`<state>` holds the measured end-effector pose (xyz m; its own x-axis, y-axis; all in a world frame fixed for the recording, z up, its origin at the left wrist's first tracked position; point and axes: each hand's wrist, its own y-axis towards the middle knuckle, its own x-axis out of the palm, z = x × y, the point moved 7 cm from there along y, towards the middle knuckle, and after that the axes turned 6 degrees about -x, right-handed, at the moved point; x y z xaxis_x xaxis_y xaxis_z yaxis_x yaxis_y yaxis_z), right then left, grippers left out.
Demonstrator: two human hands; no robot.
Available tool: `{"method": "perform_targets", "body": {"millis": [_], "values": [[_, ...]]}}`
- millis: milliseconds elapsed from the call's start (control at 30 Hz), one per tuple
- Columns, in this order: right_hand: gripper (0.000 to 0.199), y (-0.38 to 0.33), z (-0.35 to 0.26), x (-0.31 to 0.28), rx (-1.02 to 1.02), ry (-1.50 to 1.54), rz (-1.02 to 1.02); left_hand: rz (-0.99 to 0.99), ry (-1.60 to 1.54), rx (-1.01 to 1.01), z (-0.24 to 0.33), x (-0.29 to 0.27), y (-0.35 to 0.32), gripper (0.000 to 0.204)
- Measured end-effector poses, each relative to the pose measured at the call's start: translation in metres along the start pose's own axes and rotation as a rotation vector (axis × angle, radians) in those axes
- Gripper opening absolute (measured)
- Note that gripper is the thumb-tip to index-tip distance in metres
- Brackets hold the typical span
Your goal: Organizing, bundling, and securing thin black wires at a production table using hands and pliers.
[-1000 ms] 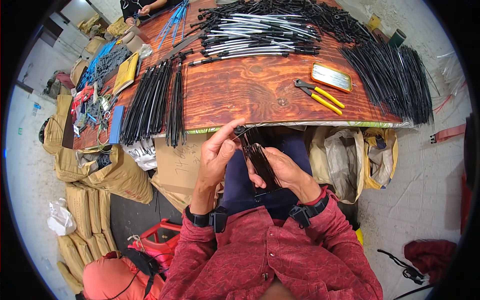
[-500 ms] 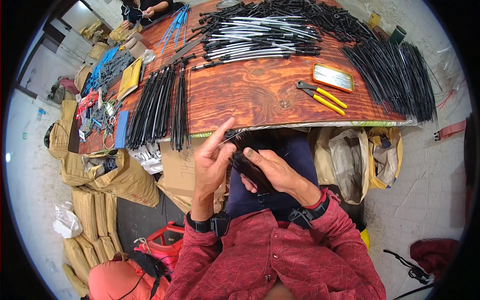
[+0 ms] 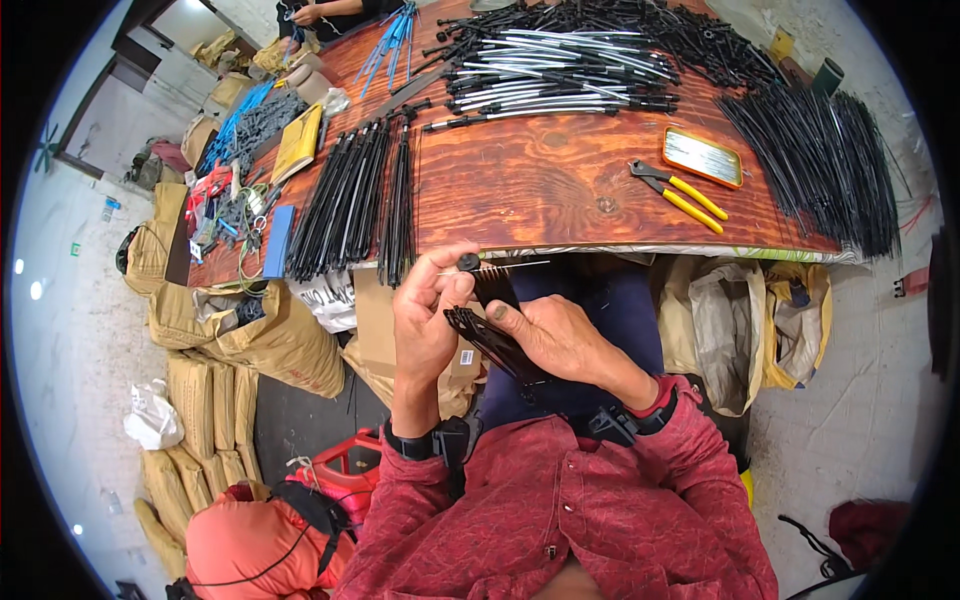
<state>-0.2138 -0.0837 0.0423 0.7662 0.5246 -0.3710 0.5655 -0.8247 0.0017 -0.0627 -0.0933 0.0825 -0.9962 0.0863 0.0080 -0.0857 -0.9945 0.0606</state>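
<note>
Between both hands (image 3: 500, 325), slim glossy black plastic strips (image 3: 497, 345).

I'm in a workshop: my wooden tabletop (image 3: 540, 180) carries heaps of black rods (image 3: 340, 205), yellow pliers (image 3: 680, 190), and sacks (image 3: 250, 335) line the floor.

Flat rectangular orange-rimmed packet (image 3: 702, 156), silvery face: tabletop, beyond the right hand (image 3: 560, 338). Small white barcode label (image 3: 466, 357) on cardboard: between the wrists.
</note>
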Motion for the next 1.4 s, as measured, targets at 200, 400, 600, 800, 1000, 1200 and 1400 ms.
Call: {"method": "perform_targets", "body": {"millis": [200, 400, 600, 800, 1000, 1200, 1400], "values": [[0.065, 0.011, -0.013, -0.012, -0.092, -0.011, 0.072, 0.028, 0.034, 0.031, -0.002, -0.005, 0.015, 0.031], [0.072, 0.026, 0.017, -0.002, -0.028, 0.273, 0.059, 0.079, -0.081, -0.015, -0.026, -0.014, 0.029, 0.028], [0.050, 0.026, 0.009, -0.005, -0.225, 0.028, 0.269, 0.102, -0.113, -0.067, -0.033, -0.012, 0.035, 0.032], [0.034, 0.028, -0.007, -0.003, -0.218, -0.376, 0.203, 0.153, -0.092, -0.109, -0.032, -0.023, 0.024, 0.032], [0.045, 0.030, -0.005, -0.004, -0.206, -0.254, 0.170, 0.050, -0.170, -0.040, -0.027, -0.023, 0.028, 0.034], [0.056, 0.028, -0.007, -0.003, -0.188, -0.190, 0.068, -0.078, -0.249, -0.044, -0.024, -0.018, 0.024, 0.043], [0.061, 0.027, -0.003, -0.004, -0.168, -0.088, 0.041, -0.106, -0.311, -0.028, -0.023, -0.013, 0.026, 0.043]]}}
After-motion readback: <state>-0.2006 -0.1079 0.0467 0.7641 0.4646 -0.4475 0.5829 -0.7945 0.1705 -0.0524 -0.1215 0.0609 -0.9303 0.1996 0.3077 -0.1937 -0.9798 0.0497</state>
